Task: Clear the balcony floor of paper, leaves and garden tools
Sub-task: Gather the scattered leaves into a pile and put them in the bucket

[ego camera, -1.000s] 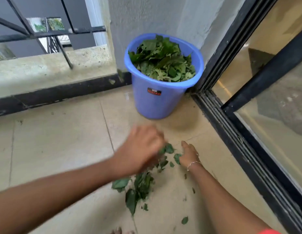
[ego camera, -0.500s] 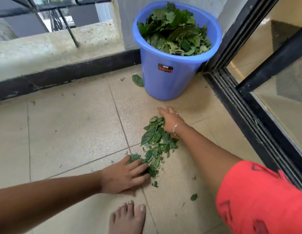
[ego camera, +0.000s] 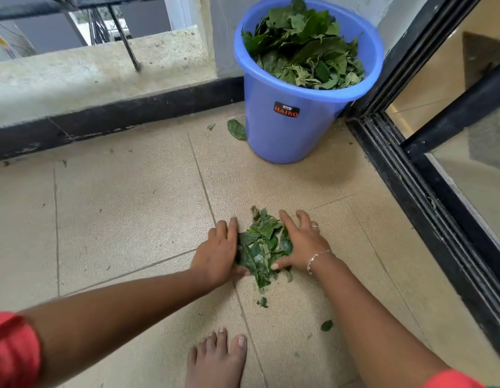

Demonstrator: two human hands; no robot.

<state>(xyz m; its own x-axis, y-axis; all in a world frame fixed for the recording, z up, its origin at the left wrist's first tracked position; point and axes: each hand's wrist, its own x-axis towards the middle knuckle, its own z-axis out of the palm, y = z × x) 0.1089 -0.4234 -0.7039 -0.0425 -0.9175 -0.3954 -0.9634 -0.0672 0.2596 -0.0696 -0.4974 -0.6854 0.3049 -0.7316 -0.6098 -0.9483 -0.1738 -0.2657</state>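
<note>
left hand [ego camera: 218,254]: lying flat, fingers straight, pressing the pile's left side
right hand [ego camera: 303,243]: fingers spread, pressing its right side
leaf pile [ego camera: 260,247]: sitting lower centre, between both hands
bucket [ego camera: 282,135]: standing upper centre, holding leaves

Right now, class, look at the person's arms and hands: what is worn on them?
Both forearms are bare. A red short sleeve shows at the left upper arm, and a red sleeve edge at the right. The right hand has a thin silver chain bracelet at the wrist and a slim ring on one finger. The left hand shows no jewellery. Neither hand is gloved.
</note>
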